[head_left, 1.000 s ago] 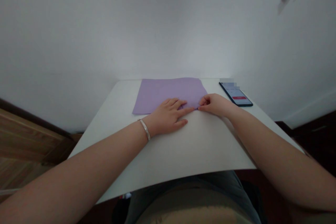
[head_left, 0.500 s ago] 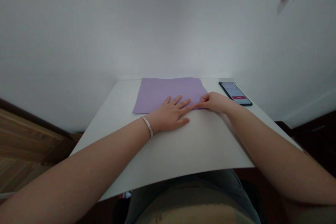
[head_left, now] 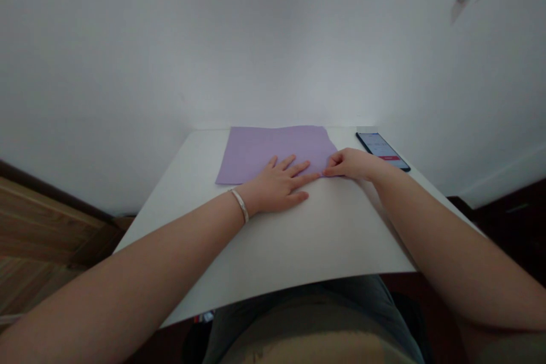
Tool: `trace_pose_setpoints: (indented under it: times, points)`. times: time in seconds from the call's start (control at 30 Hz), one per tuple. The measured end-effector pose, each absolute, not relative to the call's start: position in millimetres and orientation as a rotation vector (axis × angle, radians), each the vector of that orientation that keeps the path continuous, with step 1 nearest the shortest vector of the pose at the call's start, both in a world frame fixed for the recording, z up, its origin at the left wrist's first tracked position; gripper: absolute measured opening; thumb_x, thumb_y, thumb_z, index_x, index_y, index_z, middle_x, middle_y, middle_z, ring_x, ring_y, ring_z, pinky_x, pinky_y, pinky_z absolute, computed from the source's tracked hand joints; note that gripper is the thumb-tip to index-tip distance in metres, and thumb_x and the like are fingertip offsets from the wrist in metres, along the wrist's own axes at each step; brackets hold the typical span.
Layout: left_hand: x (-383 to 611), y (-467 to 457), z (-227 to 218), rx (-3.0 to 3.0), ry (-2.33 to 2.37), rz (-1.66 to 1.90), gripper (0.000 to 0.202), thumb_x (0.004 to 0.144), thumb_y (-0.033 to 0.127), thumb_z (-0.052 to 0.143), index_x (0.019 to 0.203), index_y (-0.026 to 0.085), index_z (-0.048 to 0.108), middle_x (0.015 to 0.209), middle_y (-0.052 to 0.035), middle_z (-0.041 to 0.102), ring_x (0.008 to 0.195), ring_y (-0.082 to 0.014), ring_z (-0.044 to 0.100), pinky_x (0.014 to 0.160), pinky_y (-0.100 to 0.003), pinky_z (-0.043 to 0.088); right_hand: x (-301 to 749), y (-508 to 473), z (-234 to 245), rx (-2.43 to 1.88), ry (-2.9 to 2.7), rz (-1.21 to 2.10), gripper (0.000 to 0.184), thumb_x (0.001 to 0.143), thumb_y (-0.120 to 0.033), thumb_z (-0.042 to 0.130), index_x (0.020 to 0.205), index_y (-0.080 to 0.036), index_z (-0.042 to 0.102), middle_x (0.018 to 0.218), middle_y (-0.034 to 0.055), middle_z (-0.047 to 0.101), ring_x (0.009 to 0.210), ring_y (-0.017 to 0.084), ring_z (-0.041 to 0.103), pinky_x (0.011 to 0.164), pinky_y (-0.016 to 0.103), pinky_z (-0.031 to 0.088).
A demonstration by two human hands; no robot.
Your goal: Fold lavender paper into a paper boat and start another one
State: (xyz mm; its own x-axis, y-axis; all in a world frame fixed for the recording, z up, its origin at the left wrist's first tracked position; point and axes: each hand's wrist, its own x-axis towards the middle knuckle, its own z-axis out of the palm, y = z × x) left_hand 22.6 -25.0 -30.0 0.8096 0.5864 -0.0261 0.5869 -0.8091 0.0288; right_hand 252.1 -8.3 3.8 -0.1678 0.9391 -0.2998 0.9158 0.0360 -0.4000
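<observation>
Left hand (head_left: 276, 189) fanned wider, partly on purple paper (head_left: 273, 143), phone (head_left: 377, 145) text illegible

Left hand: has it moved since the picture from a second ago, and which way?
Yes, slightly. Judged against the white table, the left hand sits a little farther forward and to the right, its fingers more spread over the purple sheet.

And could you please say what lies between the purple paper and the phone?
In the head view, white tabletop lies between the purple paper and the phone, with the right hand across the stretch's nearer part.
</observation>
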Motion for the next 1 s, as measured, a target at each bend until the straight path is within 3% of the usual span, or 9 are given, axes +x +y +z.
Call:
trace_pose_setpoints:
  times: [0.33, 0.57, 0.73, 1.0]
  points:
    - [21, -24, -32, 2.957, 0.958, 0.012, 0.055, 0.096, 0.052, 0.03, 0.148, 0.036, 0.025, 0.157, -0.0042, 0.021, 0.142, -0.0381, 0.017, 0.108, -0.063, 0.016, 252, -11, 5, -2.023, -2.208, 0.804, 0.018, 0.072, -0.035, 0.063, 0.062, -0.021, 0.06, 0.059, -0.0012, 0.056, 0.057, 0.013, 0.049, 0.053, 0.026, 0.035]
    - [23, -7, -36, 2.989, 0.819, 0.173, 0.046, 0.101, 0.031, 0.023, 0.143, 0.021, 0.039, 0.148, -0.0035, 0.041, 0.135, -0.0139, 0.036, 0.115, -0.033, 0.017, 252, -11, -2, -2.055, -2.234, 0.697, 0.028, 0.076, -0.046, 0.059, 0.064, -0.021, 0.062, 0.061, 0.0006, 0.059, 0.058, 0.014, 0.052, 0.053, 0.027, 0.034]
    - [26, -1, -35, 2.953, 0.885, 0.234, 0.045, 0.101, 0.033, 0.024, 0.141, 0.025, 0.043, 0.146, -0.0002, 0.045, 0.133, -0.015, 0.038, 0.112, -0.033, 0.023, 248, -11, -6, -2.094, -2.234, 0.552, 0.045, 0.067, -0.066, 0.061, 0.068, -0.021, 0.063, 0.064, 0.0019, 0.062, 0.06, 0.016, 0.054, 0.052, 0.027, 0.033]
    - [25, 0, -37, 2.889, 0.913, 0.199, 0.041, 0.1, 0.031, 0.031, 0.137, 0.03, 0.048, 0.147, 0.0029, 0.043, 0.135, -0.0176, 0.036, 0.113, -0.035, 0.024, 251, 12, 2, -2.119, -2.443, 0.665, 0.039, 0.066, -0.059, 0.066, 0.057, -0.022, 0.061, 0.057, -0.0002, 0.056, 0.056, 0.015, 0.049, 0.053, 0.028, 0.033]
